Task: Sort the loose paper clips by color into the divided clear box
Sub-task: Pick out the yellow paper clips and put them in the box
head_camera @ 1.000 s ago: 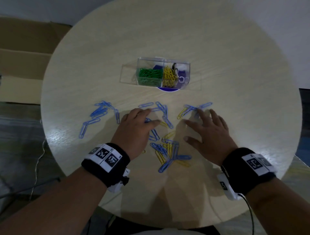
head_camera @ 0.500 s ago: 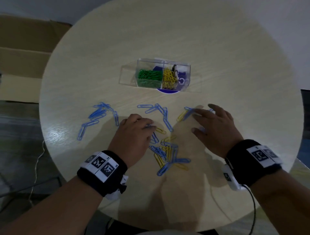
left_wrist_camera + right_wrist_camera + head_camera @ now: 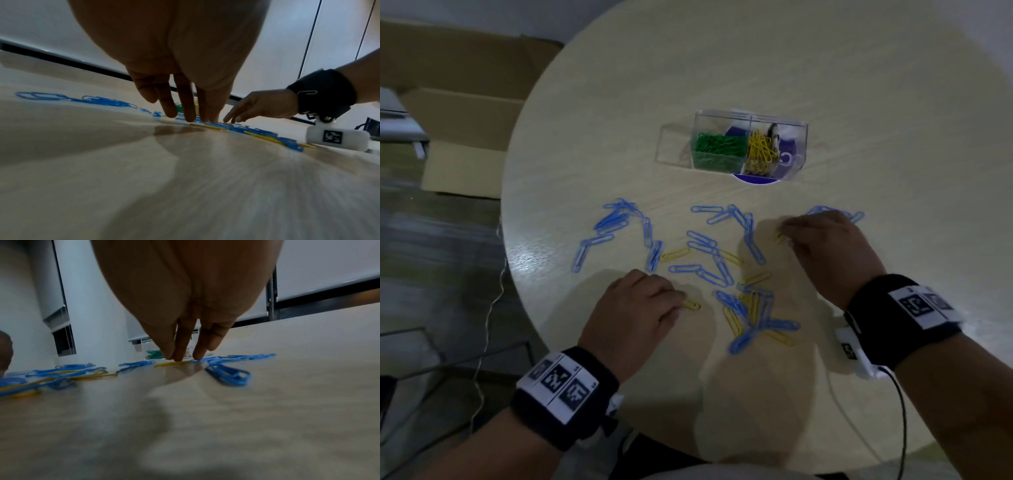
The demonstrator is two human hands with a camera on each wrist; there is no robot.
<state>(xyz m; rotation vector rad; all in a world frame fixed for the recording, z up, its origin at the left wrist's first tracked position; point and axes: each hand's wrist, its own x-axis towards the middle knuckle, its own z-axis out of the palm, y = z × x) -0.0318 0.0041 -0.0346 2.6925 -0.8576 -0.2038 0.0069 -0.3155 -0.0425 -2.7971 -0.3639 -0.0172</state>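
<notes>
The divided clear box (image 3: 750,147) stands mid-table; green clips (image 3: 717,145) fill its left compartment and yellow clips (image 3: 760,149) the middle one. Loose blue clips (image 3: 613,219) and yellow clips (image 3: 753,308) lie scattered in front of it. My left hand (image 3: 640,308) rests near the front edge, straight fingertips (image 3: 191,118) down on the table at a yellow clip (image 3: 690,304). My right hand (image 3: 825,246) is further back on the right, its fingertips (image 3: 179,356) pressing one end of a flat yellow clip (image 3: 170,363). Neither hand has lifted a clip.
The round wooden table (image 3: 825,85) has bare surface behind and to the right of the box. A purple disc (image 3: 756,179) shows under the box. Cardboard boxes (image 3: 458,113) stand on the floor at the left. A cable (image 3: 900,411) hangs from my right wrist.
My left hand has drawn back toward me, fingertips now on a yellow clip nearer the front edge. My right hand shifted slightly left and its fingers closed together onto a yellow clip.
</notes>
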